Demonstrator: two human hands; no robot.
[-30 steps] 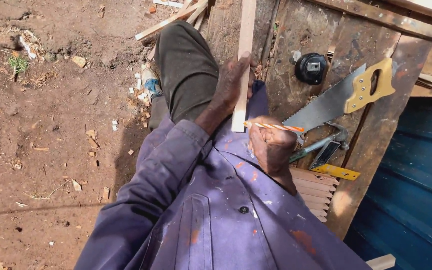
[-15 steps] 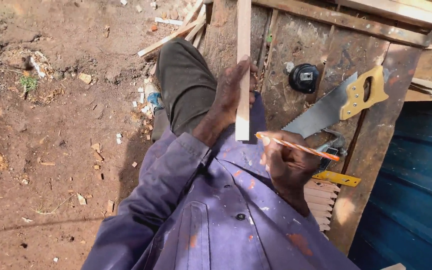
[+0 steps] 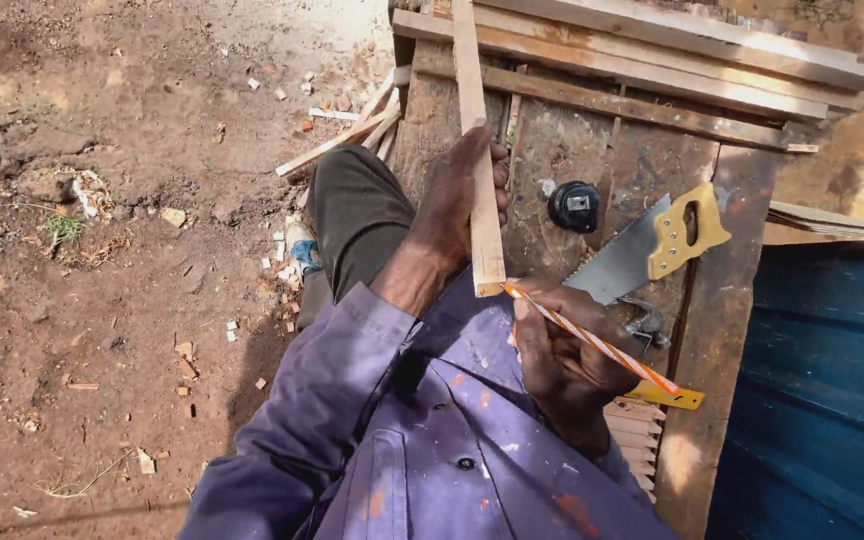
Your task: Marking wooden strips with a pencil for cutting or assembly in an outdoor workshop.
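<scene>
Marking step: my left hand (image 3: 452,215) wraps the wood strip (image 3: 479,150), pinning it on the workbench (image 3: 722,300) near its left edge. My right hand (image 3: 567,365) pinches the striped pencil (image 3: 592,340), tip at the strip's near end. Next move likely needs a steady strip.
</scene>
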